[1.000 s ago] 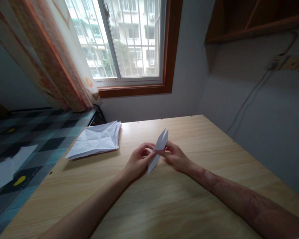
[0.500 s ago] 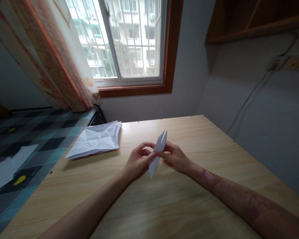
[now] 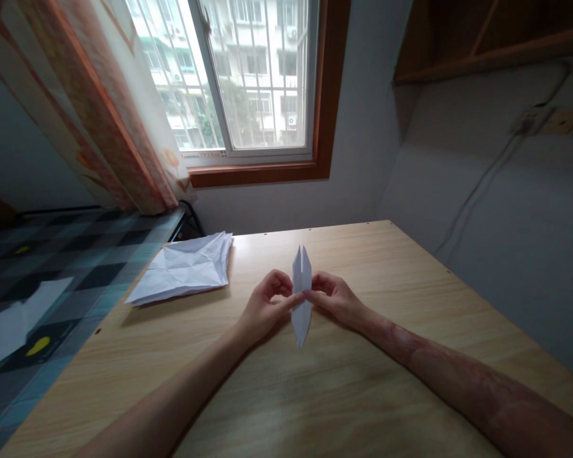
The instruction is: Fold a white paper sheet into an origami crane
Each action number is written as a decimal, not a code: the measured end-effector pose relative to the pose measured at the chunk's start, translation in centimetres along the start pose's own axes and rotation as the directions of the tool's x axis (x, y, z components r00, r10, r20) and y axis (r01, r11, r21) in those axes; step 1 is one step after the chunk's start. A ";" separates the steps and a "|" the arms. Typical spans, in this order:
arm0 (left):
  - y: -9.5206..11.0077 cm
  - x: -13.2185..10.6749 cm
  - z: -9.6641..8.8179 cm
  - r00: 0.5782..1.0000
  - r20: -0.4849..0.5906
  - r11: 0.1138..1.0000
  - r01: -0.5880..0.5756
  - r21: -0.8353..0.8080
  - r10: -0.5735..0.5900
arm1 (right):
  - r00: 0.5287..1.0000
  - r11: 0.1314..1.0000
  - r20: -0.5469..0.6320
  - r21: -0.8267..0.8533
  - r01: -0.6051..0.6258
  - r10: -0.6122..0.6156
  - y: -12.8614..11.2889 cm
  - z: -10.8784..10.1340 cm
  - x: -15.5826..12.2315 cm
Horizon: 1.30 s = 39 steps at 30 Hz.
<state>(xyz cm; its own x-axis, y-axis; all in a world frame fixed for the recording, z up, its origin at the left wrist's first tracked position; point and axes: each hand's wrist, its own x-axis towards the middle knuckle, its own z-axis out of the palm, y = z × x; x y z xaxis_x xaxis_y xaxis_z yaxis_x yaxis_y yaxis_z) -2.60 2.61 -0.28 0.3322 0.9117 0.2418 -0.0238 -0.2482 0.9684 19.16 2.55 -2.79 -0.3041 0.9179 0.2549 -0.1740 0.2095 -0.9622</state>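
A narrow piece of folded white paper point(image 3: 302, 275) is held up over the wooden table point(image 3: 286, 394). Its far end splits into two points, and its near end tapers toward me. My left hand point(image 3: 268, 299) pinches it from the left, thumb across the near face and fingers curled behind. From the other side my right hand point(image 3: 337, 296) grips it, its thumb meeting the left thumb at the paper's middle. The fingertips behind the paper are partly hidden.
A stack of creased white paper sheets point(image 3: 181, 270) lies at the table's far left. Left of the table is a bed with a checked cover point(image 3: 76, 248), with white paper point(image 3: 9, 324) on it. A window point(image 3: 258, 83) and a wall shelf point(image 3: 496, 51) are beyond.
The folded paper has turned from a rightward slant to nearly straight up and down, its far end swinging left and its near end right. Both hands keep hold and barely shift.
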 end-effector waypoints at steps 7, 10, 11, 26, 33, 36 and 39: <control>0.6 -0.3 0.1 0.998 0.058 0.997 0.034 0.070 -0.038 | 0.999 1.000 0.035 0.025 0.007 -0.008 -0.1 0.1 -0.1; 0.6 -0.3 0.0 0.997 0.065 0.997 0.048 0.059 -0.052 | 1.000 0.999 0.026 0.032 -0.004 0.003 -0.4 0.1 -0.1; 0.6 -0.3 0.0 0.997 0.063 0.997 0.050 0.058 -0.053 | 1.000 1.000 0.023 0.028 -0.006 0.005 -0.5 0.1 0.0; -0.4 0.5 0.1 0.999 -0.001 0.984 0.048 -0.171 -0.048 | 1.000 0.990 -0.010 0.139 -0.018 0.019 0.5 0.1 0.1; 0.3 0.4 -0.1 0.987 0.001 0.978 0.156 -0.141 -0.158 | 1.000 0.994 -0.004 0.105 -0.002 0.003 0.1 0.3 -0.2; 0.2 0.4 -0.2 0.985 0.008 0.973 0.173 -0.154 -0.174 | 1.000 0.996 0.002 0.091 -0.018 0.018 0.0 0.3 -0.2; -0.3 0.5 -0.3 0.983 0.029 0.970 0.182 -0.160 -0.179 | 1.000 0.997 0.010 0.066 -0.030 0.029 -0.1 0.3 -0.1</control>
<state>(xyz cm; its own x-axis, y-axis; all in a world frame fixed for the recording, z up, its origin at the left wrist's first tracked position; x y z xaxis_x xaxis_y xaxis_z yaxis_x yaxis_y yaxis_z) -2.73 3.21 -0.42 0.3582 0.9316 0.0623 -0.1137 -0.0227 0.9933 18.90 2.32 -2.71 -0.3179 0.9204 0.2277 -0.2262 0.1596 -0.9609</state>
